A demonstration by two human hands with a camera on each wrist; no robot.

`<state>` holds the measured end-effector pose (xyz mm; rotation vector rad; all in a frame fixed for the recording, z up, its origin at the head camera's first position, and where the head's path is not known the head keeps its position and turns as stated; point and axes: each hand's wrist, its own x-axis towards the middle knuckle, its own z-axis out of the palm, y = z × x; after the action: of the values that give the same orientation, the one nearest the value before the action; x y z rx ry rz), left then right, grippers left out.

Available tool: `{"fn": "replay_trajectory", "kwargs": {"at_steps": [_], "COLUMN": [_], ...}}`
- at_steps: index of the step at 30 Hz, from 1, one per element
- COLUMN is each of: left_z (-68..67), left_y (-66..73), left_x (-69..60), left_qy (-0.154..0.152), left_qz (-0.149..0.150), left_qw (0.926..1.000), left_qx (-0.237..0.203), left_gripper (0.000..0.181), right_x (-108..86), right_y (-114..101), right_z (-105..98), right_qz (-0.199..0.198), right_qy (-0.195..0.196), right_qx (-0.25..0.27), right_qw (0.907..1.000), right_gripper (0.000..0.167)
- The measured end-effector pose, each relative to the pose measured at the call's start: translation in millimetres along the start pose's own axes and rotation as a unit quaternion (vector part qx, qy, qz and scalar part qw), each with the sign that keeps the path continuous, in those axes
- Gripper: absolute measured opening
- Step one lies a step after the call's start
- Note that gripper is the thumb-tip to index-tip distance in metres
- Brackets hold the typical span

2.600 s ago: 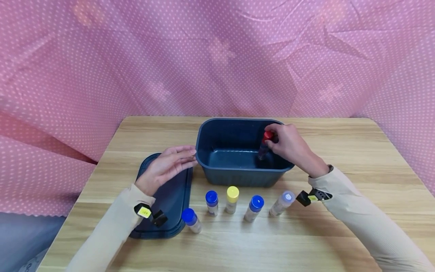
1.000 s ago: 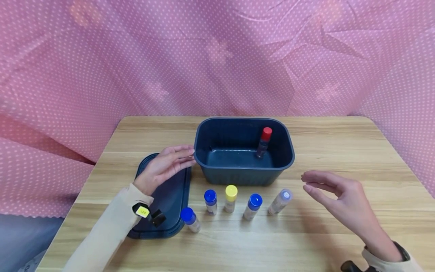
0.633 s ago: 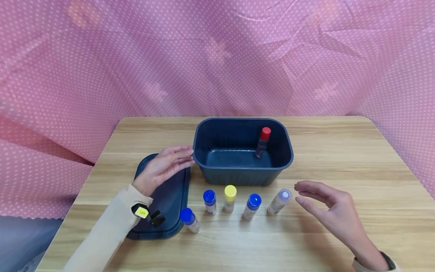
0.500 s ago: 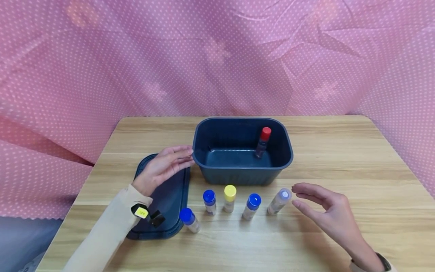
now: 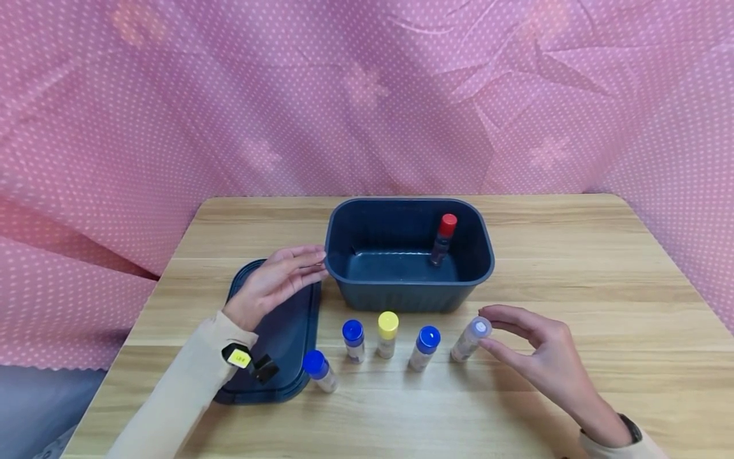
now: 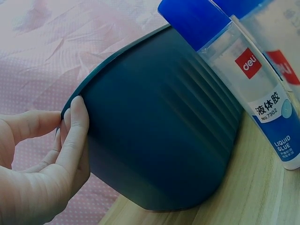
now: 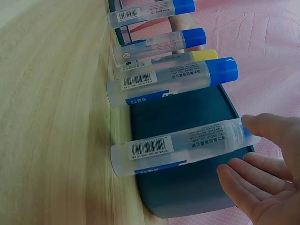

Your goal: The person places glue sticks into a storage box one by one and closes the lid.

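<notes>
Backdrop: pink dotted cloth point(image 5: 367, 95) behind a wood-grain table point(image 5: 573, 255).
Clear-capped bottle point(image 5: 465, 349): upright on the table, just beside the right hand's point(image 5: 536, 347) fingertips.
Right hand: thumb and fingers curve loosely, parted, about that bottle's cap point(image 5: 480, 327); whether they touch it cannot be told.
Left hand point(image 5: 278, 280): fingers nearly straight, tips against the rim of the dark blue box point(image 5: 410, 297), gripping nothing.
Dark blue box: between the hands, farther from the person than the bottle row.
Red-capped bottle point(image 5: 442, 242): inside it, toward the right hand.
Blue-capped bottles point(image 5: 421, 360): three, between the hands, with the yellow-capped bottle point(image 5: 387, 347) among them.
Lid point(image 5: 295, 338): flat beneath the left hand.
Brand: white "deli" on red, blue-capped bottle, left wrist view.
Label below: "液体胶", "No.7302", "LIQUID GLUE".
Clear-capped bottle's print: barcode point(image 7: 151, 147), "DELI GROUP CO., LTD."; smaller lines unreadable.
</notes>
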<state>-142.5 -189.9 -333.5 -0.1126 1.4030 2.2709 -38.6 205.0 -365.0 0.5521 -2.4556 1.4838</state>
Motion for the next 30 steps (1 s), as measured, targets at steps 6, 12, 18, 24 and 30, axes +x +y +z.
{"fn": "replay_trajectory", "kwargs": {"at_steps": [6,12,18,24,30], "left_z": [-0.2,0.8,1.5,1.7,1.9], "left_y": [-0.3,-0.2,-0.2,0.1,0.3], "left_x": [0.0,0.5,-0.9,-1.0,-1.4], "left_qy": [0.006,0.005,0.010,0.009,0.010], "left_qz": [0.000,-0.001,-0.005,-0.007,-0.007], "left_qw": [1.0000,1.0000,0.9999,0.9998,0.9996], "left_qx": [0.004,0.003,-0.008,-0.014,-0.024], "left_gripper": [0.028,0.029,0.027,0.031,0.027], "right_x": [-0.4,-2.6,-2.7,-2.8,-2.6], "right_y": [1.7,1.9,1.6,1.3,2.2], "right_z": [1.8,3.5,5.7,7.8,8.1], "right_qz": [-0.009,-0.005,0.005,0.006,-0.004], "right_qy": [-0.009,-0.008,-0.014,-0.009,-0.012], "right_qx": [-0.006,0.000,0.007,0.006,0.003], "right_qw": [0.9999,1.0000,0.9999,0.9999,0.9999], "right_gripper": [0.043,0.043,0.044,0.043,0.042]}}
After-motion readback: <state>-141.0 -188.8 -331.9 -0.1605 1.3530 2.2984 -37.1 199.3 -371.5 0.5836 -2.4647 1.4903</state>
